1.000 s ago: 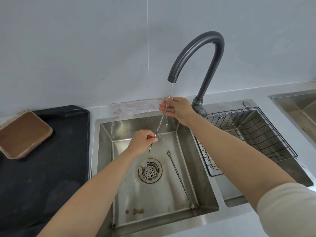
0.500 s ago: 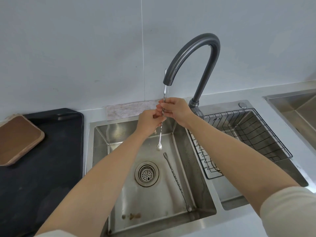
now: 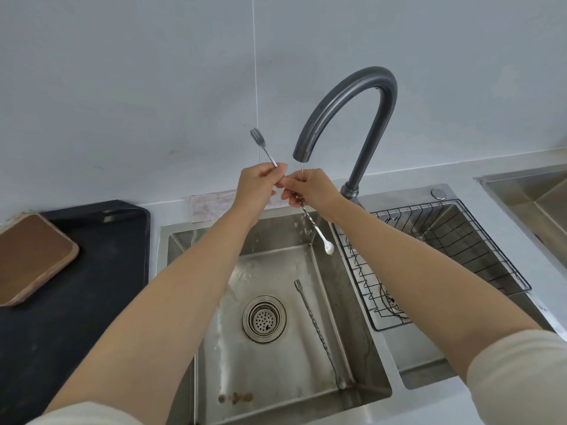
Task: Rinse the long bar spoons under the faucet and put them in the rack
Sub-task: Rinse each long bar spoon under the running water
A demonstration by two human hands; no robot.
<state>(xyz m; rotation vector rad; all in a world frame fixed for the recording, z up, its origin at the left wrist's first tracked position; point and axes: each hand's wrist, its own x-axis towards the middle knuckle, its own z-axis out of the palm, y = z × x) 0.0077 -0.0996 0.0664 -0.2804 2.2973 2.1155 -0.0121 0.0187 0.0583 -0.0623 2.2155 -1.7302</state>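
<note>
Bar spoon [image 3: 311,223] is pinched mid-shaft by my left hand [image 3: 260,185] and right hand [image 3: 310,188] under the faucet [image 3: 376,77], fork end toward 11 o'clock, bowl toward 5; I judge the twisted shaft must pass fully through the thin stream before the rack [image 3: 414,207] at 4 o'clock.

At your three o'clock the wire rack [image 3: 494,244] is open from above, reachable over the sink [image 3: 339,317] wall; at one o'clock the faucet [image 3: 337,98] neck blocks the way.
</note>
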